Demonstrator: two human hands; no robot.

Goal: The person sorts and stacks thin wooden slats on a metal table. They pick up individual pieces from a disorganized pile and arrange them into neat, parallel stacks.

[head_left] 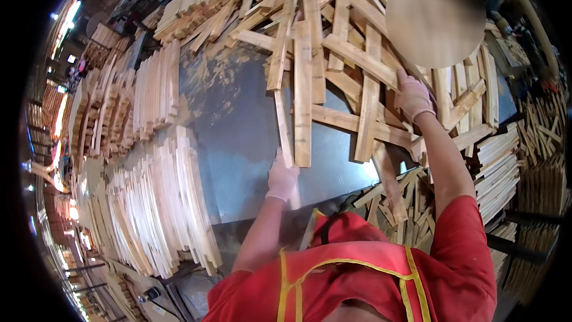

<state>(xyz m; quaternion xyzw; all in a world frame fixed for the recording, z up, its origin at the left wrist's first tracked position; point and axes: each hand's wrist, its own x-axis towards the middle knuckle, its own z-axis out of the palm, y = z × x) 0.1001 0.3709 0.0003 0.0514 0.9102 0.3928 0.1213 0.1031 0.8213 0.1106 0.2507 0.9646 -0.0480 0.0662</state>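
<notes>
Over the near side of a grey metal table (232,161), left of a loose heap of wood, a slim pale strip (282,125) points away from the person, its near end reaching toward the table's front edge. The left hand (282,177), in a pale glove, is closed around this strip near its lower end. Just to the right of the strip, a broader plank (302,101) runs nearly parallel to it, darker in tone.

Well apart from the left hand, the right hand (414,96), also gloved, is at the near end of a slanting plank (357,58) on top of the heap. Its fingers touch that end; whether they are clamped on it, I cannot tell. Around these 2 pieces, the loose heap (367,98) crosses at many angles and spreads to the far side of the table.

Sawdust (220,83) marks the table's far left part. Beyond that, 2 rows of stacked strips line the left side: a near row (149,203), bright and pale, and a farther row (156,89). Below the table on the right, more loose offcuts (411,197) lie jumbled, with a neat stack (497,161) beside them. Nearest the camera are the person's red shirt (459,256) and yellow-edged red apron (351,253).
</notes>
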